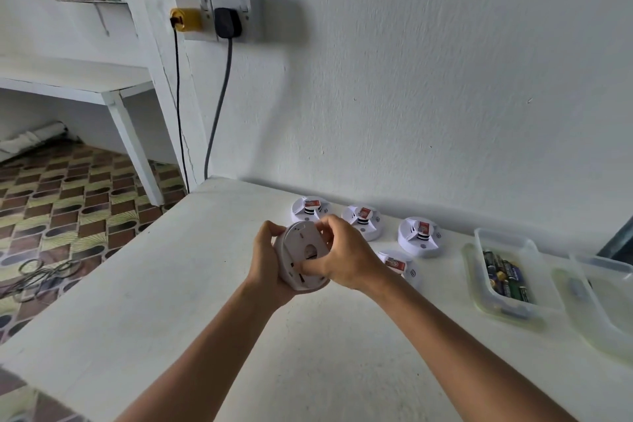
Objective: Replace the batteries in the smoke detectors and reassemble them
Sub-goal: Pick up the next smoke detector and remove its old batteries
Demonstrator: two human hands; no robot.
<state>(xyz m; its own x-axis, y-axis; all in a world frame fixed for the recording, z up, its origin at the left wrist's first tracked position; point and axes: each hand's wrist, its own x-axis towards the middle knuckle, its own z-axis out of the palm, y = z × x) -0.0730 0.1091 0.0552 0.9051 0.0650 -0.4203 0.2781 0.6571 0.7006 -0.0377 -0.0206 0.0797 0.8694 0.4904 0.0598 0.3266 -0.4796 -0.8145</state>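
Both hands are clamped on one smoke detector [303,255]: left hand [269,259] cradles its rim, base plate faced toward right-hand fingers [325,228], gripped across it.

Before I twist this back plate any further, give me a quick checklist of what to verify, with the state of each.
1. Smoke detector held by both hands: ok; left hand cradles it, right hand grips the back plate.
2. Held above the table, not the floor: ok.
3. Fresh batteries in the clear container, beside the right arm: ok.
4. Four other detectors set apart from the hands: ok.
5. Plate unlocked: cannot tell.
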